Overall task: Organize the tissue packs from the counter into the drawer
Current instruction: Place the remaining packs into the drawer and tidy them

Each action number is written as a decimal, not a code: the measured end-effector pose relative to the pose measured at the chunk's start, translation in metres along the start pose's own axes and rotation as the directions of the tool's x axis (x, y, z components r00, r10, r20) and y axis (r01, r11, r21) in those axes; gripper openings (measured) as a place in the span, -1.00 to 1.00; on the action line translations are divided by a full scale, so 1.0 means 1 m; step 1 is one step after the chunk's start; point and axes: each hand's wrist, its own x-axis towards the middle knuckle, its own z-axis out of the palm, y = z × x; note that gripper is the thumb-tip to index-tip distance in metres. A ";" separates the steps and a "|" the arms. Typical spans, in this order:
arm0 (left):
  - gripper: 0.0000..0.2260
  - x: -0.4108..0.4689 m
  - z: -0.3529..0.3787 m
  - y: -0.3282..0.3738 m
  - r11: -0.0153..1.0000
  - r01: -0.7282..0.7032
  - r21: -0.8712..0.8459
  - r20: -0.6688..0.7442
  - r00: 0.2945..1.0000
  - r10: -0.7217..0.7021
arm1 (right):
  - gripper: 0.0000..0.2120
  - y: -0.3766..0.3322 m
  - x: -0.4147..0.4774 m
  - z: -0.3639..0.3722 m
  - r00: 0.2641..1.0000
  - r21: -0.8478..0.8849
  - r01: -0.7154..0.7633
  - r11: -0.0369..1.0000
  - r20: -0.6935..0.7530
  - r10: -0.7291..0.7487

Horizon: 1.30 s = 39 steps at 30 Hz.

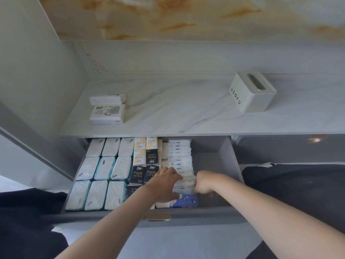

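The left hand (166,181) lies flat, fingers straight, on a row of tissue packs (180,156) in the open drawer (234,165). The right hand (202,184) curls against the row's right side, and its grip is unclear. Two white packs (107,108) lie on the counter (177,109).

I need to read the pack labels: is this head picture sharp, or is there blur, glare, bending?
Head view: right hand smeared by motion, left hand sharper; "Face" on the black packs reads clearly; a glint on the brass knob; wide-angle lens tilts the cabinet side at left.
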 end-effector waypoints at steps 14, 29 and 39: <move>-0.69 -0.001 -0.114 -0.086 0.942 0.166 -0.291 -0.448 0.846 -0.288 | -0.75 -0.081 0.012 -0.074 0.756 0.143 0.502 0.853 -0.552 -0.352; -0.28 -0.020 -0.141 -0.244 0.736 0.408 -0.540 -0.406 0.639 -0.653 | -0.26 -0.262 0.098 -0.138 0.717 -0.191 0.506 0.841 -0.450 -0.533; -0.18 -0.006 -0.138 -0.245 0.836 0.331 -0.439 -0.313 0.815 -0.487 | -0.29 -0.241 0.124 -0.139 0.677 -0.408 0.406 0.818 -0.467 -0.569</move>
